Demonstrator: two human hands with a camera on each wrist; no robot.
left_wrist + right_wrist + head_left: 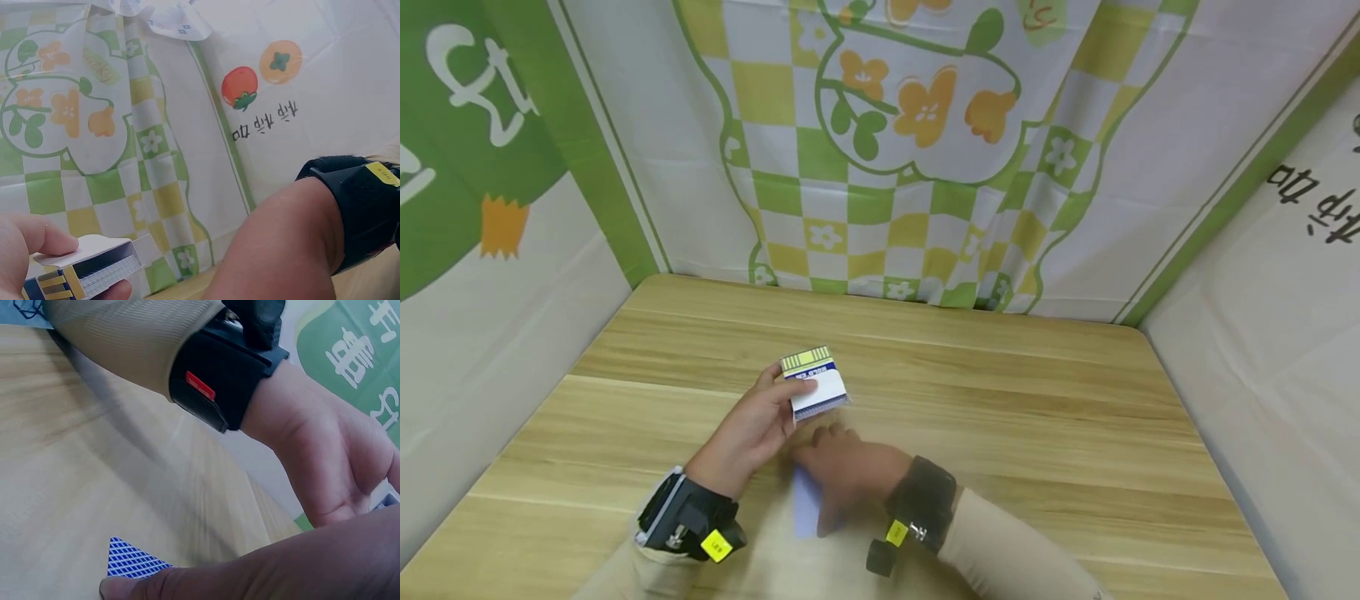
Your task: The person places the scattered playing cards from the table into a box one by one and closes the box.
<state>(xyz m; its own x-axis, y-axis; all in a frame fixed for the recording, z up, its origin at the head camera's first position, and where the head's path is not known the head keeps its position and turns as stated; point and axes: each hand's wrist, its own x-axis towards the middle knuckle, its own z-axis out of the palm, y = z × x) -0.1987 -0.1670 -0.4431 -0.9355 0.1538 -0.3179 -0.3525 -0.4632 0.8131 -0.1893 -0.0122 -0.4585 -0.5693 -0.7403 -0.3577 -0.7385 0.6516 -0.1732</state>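
My left hand (748, 433) holds a small white, blue and yellow playing-card box (820, 390), its thumb lying across the front. In the left wrist view an open side of the box (81, 253) faces the camera, with a stack of cards (112, 276) showing inside. My right hand (857, 471), blurred, is just below the box, low over the table. Its fingers and thumb hold a blue-backed playing card (805, 504) between them. In the right wrist view the thumb (150, 589) lies along the card's blue and white crosshatched back (132, 561); the rest is hidden.
A light wooden table (1000, 417) spreads under both hands. Printed cloth walls enclose it, with a green and yellow checkered panel (910, 200) at the back. Both wrists wear black camera straps (925, 500).
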